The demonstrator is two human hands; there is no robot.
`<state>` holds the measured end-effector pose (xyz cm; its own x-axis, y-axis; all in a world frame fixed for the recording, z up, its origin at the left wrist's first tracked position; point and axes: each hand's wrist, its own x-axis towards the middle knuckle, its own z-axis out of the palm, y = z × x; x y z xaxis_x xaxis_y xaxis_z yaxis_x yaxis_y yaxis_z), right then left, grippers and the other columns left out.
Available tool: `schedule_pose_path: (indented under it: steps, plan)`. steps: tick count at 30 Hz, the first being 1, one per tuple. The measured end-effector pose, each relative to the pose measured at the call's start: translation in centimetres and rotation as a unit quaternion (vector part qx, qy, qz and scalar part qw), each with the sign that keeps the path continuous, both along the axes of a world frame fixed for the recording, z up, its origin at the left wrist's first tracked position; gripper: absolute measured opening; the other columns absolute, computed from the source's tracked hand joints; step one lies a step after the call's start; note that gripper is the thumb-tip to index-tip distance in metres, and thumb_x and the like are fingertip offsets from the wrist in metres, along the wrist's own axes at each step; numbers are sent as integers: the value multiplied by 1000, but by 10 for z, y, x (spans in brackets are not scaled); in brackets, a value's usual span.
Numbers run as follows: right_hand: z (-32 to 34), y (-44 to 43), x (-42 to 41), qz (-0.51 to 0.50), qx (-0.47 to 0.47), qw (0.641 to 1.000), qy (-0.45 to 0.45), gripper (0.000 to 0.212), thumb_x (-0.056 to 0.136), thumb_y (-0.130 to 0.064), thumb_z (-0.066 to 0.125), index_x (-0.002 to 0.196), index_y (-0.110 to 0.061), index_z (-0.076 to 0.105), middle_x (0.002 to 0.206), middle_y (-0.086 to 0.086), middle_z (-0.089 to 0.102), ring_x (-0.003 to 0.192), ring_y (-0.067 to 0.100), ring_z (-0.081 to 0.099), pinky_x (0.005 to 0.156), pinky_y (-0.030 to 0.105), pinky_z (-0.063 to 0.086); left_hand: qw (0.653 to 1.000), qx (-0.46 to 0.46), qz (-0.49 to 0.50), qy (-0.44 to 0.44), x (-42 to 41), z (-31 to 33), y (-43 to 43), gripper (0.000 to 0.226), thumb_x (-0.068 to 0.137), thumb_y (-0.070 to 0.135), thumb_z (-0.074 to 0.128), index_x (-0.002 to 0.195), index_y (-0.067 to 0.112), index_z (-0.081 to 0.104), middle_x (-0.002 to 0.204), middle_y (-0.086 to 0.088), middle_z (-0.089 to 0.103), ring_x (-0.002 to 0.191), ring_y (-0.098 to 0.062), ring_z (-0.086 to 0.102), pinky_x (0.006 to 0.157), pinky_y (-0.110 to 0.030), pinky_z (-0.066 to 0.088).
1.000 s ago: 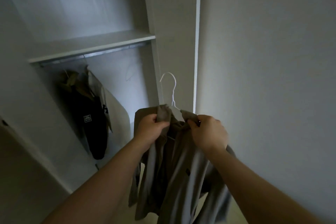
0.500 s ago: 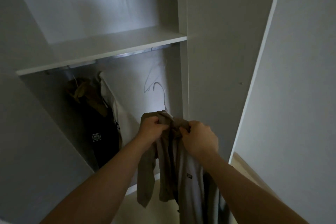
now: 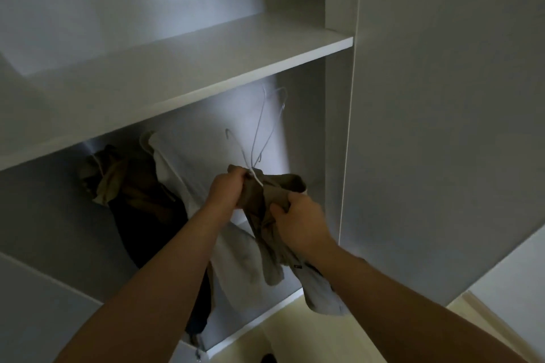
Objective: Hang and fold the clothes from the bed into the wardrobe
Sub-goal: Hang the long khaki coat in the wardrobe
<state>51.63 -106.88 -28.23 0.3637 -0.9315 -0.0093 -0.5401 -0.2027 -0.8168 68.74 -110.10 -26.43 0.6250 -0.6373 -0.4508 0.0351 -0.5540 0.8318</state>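
From the head view, two bare forearms reach up and forward into an open wardrobe (image 3: pixel 339 132). One garment is being handled, a khaki shirt (image 3: pixel 267 244), held up in front of the lower compartment, right of the middle and below the single shelf (image 3: pixel 206 53). The left hand (image 3: pixel 227 190) has its fingers curled tight round the bunched top of the shirt, just where a white hanger (image 3: pixel 256 177) comes out of the fabric; that hanger's hook points up and to the left, free of any rail. The right hand (image 3: pixel 300 222) sits nearer and a little lower, its fingers and thumb closed on a fold of the same shirt, whose collar edge sticks out just above the knuckles. The rest of the shirt hangs down between the two arms, with a small dark label (image 3: pixel 298 267) near the right wrist. Behind the hands, thin wire hangers (image 3: pixel 267 127) dangle empty on the far right; they look like two, but the lines overlap and the count is unsure. On the left hang three garments close together: an olive-brown one (image 3: pixel 103 177), a dark one (image 3: pixel 147 215) and a pale one (image 3: pixel 177 183) that reaches down behind the left forearm. On the right stands one plain white door panel (image 3: pixel 442 97), with pale floor (image 3: pixel 295 333) below.
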Motion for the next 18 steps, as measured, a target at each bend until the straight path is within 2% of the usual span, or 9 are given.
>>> schedule_pose_path:
  steps: [4,6,9,11,13,16,18]
  plan:
    - [-5,-21,65,-4,27,1000,-2,20,100,-33,53,81,-30,52,74,-14,52,67,0,51,57,10,32,1000,13,-18,-20,57,-10,-38,43,96,39,56,118,4,63,112,-13,64,103,-29,61,95,-39,53]
    - [-2,-33,88,-5,38,999,-2,26,101,-33,52,75,-34,49,74,-13,53,67,1,52,56,13,34,999,5,-30,-20,79,-13,-53,37,94,41,58,110,8,65,113,-13,66,103,-29,63,91,-39,54]
    - [3,-53,113,-14,32,999,-15,30,102,-27,51,74,-36,45,71,-14,52,61,0,51,49,8,36,998,-8,-49,-25,105,-16,-71,33,92,45,60,94,13,67,108,-12,68,99,-28,64,84,-37,54]
    - [2,-64,128,-22,31,999,-18,26,102,-25,51,78,-32,49,70,-14,52,60,1,51,48,6,36,998,-14,-55,-23,117,-17,-81,36,91,47,61,97,13,69,105,-11,69,98,-27,65,82,-36,55]
    - [-2,-74,141,-33,23,999,-16,15,102,-26,51,87,-25,55,71,-13,52,62,2,52,53,10,36,998,-15,-54,-5,126,-17,-88,38,89,46,64,104,11,72,101,-9,71,95,-26,68,80,-35,57]
    - [-13,-89,161,-61,-19,997,-31,16,99,-24,54,83,-24,54,66,-15,48,59,2,49,53,18,37,998,-20,-57,16,135,-15,-97,32,82,35,74,103,11,75,101,-12,75,91,-26,73,84,-39,61]
    - [-18,-99,174,-56,-25,997,-42,15,98,-21,53,84,-22,57,67,-14,50,61,4,51,53,19,39,998,-34,-58,9,138,-11,-99,36,74,33,77,103,11,76,102,-13,75,94,-27,73,84,-39,61]
